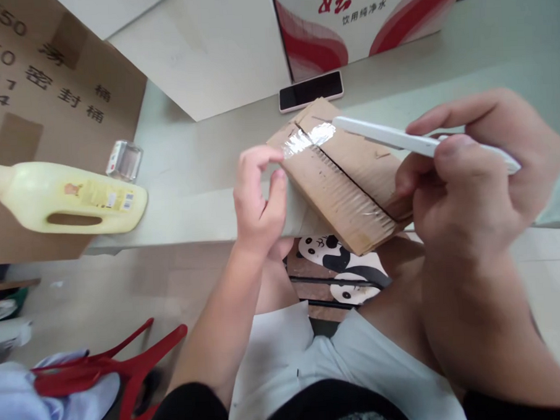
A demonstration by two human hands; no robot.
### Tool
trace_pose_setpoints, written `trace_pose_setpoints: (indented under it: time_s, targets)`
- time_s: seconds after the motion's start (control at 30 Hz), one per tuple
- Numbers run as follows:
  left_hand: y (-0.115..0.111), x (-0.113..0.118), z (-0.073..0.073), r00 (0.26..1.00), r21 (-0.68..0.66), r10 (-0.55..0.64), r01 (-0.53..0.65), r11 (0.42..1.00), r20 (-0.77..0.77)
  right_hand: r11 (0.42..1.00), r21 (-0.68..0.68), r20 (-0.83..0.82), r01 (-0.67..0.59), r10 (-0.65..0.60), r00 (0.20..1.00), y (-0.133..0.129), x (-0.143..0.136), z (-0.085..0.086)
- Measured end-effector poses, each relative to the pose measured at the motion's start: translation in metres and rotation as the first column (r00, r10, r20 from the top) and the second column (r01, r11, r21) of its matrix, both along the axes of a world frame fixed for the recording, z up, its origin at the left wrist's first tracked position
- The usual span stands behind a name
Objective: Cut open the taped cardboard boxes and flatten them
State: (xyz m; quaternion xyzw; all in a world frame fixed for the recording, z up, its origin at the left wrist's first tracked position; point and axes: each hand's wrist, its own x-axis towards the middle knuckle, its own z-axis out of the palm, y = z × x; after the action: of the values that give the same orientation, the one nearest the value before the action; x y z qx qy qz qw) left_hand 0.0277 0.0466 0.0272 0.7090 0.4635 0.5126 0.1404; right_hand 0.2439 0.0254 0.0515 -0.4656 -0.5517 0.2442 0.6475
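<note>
A brown cardboard box [339, 182] lies at a slant over the table's front edge, with shiny clear tape [305, 141] across the far end of its seam. My right hand [473, 170] holds a white knife-like tool [392, 134] over the box; its tip is close to the tape. Some lower fingers of that hand are near the box's right side. At the box's left edge is my left hand [261, 198], its thumb and index finger curved with a gap between them, and nothing shows in it.
Behind the box, a phone [311, 91] lies on the table [190, 177] before a white and red carton [359, 21]. A yellow bottle [75, 197] and small clear case [124, 160] are at left. A red chair [129, 371] stands lower left.
</note>
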Motion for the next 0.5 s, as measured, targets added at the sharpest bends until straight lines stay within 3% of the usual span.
trace_pose_setpoints:
  time_s: [0.1, 0.17, 0.3, 0.5]
  targets:
    - [0.036, 0.002, -0.018, 0.999, 0.007, -0.034, 0.034, 0.999, -0.028, 0.996, 0.012, -0.031, 0.084, -0.084, 0.996, -0.003, -0.001, 0.008]
    - [0.047, 0.002, -0.034, 0.999, -0.036, -0.042, 0.041, 0.998, -0.014, 0.996, -0.054, 0.045, 0.078, -0.076, 0.996, -0.005, -0.002, 0.013]
    - [0.042, 0.007, -0.056, 0.996, -0.044, 0.036, -0.033, 0.998, 0.076, 0.995, -0.095, 0.162, 0.032, -0.016, 0.987, -0.008, -0.005, 0.016]
    - [0.037, 0.016, -0.061, 0.983, -0.001, 0.066, -0.066, 0.998, 0.173, 0.998, -0.029, 0.154, 0.053, -0.048, 0.987, -0.010, -0.004, 0.018]
